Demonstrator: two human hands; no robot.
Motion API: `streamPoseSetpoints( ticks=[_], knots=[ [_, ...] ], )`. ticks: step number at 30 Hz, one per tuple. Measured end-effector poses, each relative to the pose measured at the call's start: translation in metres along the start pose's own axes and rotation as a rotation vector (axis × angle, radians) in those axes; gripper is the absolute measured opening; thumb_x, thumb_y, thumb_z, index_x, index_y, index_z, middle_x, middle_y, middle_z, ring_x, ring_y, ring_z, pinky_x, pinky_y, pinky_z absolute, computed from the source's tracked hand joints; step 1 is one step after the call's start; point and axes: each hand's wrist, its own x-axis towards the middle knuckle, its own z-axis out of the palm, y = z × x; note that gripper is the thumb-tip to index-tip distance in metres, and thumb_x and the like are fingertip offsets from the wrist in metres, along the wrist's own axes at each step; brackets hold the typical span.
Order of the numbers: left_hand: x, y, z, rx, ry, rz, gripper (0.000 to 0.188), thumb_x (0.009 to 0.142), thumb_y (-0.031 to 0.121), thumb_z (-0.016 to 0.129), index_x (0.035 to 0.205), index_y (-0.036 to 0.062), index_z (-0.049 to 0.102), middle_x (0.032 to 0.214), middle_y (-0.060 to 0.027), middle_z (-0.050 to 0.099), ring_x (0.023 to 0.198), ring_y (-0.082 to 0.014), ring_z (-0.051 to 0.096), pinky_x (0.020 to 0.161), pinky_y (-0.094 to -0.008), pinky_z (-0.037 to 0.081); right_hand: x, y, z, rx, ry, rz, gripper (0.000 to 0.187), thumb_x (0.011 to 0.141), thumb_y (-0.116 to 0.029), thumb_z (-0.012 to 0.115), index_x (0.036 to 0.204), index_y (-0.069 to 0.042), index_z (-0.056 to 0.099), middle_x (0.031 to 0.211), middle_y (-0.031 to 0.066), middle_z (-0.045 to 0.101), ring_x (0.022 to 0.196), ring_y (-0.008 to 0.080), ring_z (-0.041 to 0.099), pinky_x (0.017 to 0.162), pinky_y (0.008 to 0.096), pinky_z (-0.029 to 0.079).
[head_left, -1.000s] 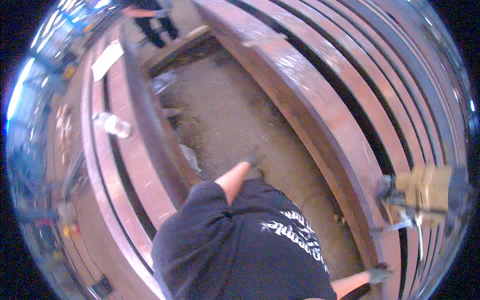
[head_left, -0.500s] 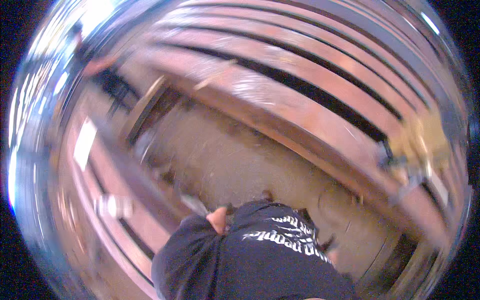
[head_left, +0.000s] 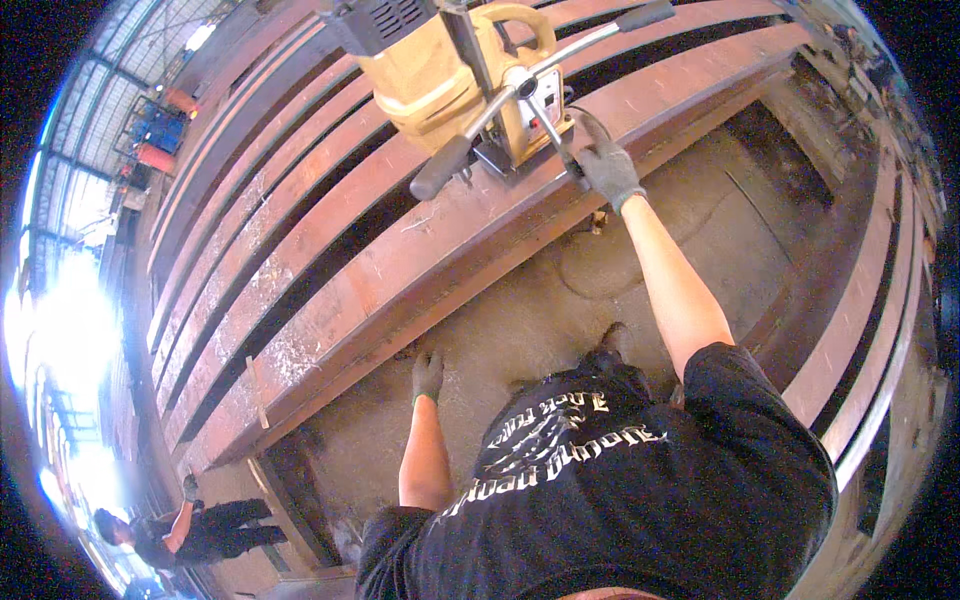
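Observation:
A yellow magnetic drill [head_left: 430, 85] stands on a reddish-brown steel beam [head_left: 390, 245] ahead of me. From its hub spread feed handles with dark grips, one pointing left and one up to the right. My right hand [head_left: 608, 168], in a grey glove, is closed around the handle [head_left: 572, 165] that points down toward me. My left hand [head_left: 428, 376], also gloved, hangs below the beam's near edge with its fingers stretched out and nothing in them.
Several parallel steel beams [head_left: 290, 225] with dark gaps between them lie beyond the nearest one. More beams [head_left: 850, 310] run along the right. A co-worker [head_left: 190, 530] in dark clothes stands at the lower left by the beam's end. A cable [head_left: 600, 295] curves over the floor.
My view has swung to the right, bringing the drill to the top middle. My right arm now reaches to its handle, and my left arm stretches forward.

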Motion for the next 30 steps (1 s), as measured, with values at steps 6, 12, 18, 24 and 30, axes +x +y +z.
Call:
streamPoseSetpoints(
  ticks=[6,12,18,24,30],
  knots=[
    [-0.029,0.031,0.079,0.105,0.007,0.125,0.063,0.095,0.044,0.066,0.135,-0.0049,0.06,0.112,-0.0154,0.07,0.092,-0.0246,0.065,0.086,-0.0374,0.052,0.056,-0.014,0.018,-0.174,-0.066,-0.229,0.062,0.094,-0.024,0.052,0.155,-0.021,0.045,0.128,0.0237,0.065,0.11,0.0415,0.066,0.092,0.0476,0.052],
    [-0.076,-0.049,0.151,-0.168,-0.047,-0.281,0.07,0.095,0.042,0.067,0.146,-0.003,0.049,0.128,-0.0196,0.068,0.105,-0.026,0.066,0.084,-0.0391,0.054,0.024,0.059,0.027,0.165,-0.084,-0.27,0.053,0.095,-0.022,0.059,0.147,-0.014,0.053,0.124,0.0251,0.066,0.109,0.0416,0.066,0.091,0.0534,0.051],
    [-0.085,-0.028,0.163,0.213,-0.304,-0.358,0.039,0.096,0.039,0.066,0.118,0.007,0.058,0.101,-0.0119,0.064,0.087,-0.0232,0.062,0.071,-0.0399,0.051,-0.071,0.25,0.002,-0.363,-0.971,0.217,0.049,0.1,-0.043,0.052,0.134,-0.01,0.063,0.126,0.0215,0.067,0.111,0.04,0.064,0.097,0.0533,0.047],
    [0.021,0.046,0.233,-0.056,-0.383,-0.304,0.025,0.097,0.037,0.067,0.086,0.0145,0.067,0.07,-0.003,0.059,0.062,-0.0178,0.058,0.055,-0.0369,0.045,-0.241,0.523,-0.088,-0.272,-0.608,1.06,0.045,0.098,-0.042,0.057,0.127,-0.009,0.066,0.113,0.0161,0.068,0.097,0.0327,0.064,0.087,0.0483,0.049],
    [0.127,0.119,0.246,-0.02,-0.492,-0.091,0.026,0.098,0.039,0.066,0.098,0.0123,0.069,0.082,-0.0011,0.063,0.066,-0.0125,0.059,0.054,-0.0295,0.043,-0.272,0.496,-0.029,0.128,-0.04,1.262,0.041,0.097,-0.04,0.061,0.121,-0.008,0.068,0.099,0.0107,0.069,0.083,0.0254,0.063,0.076,0.0434,0.051]
  ],
)
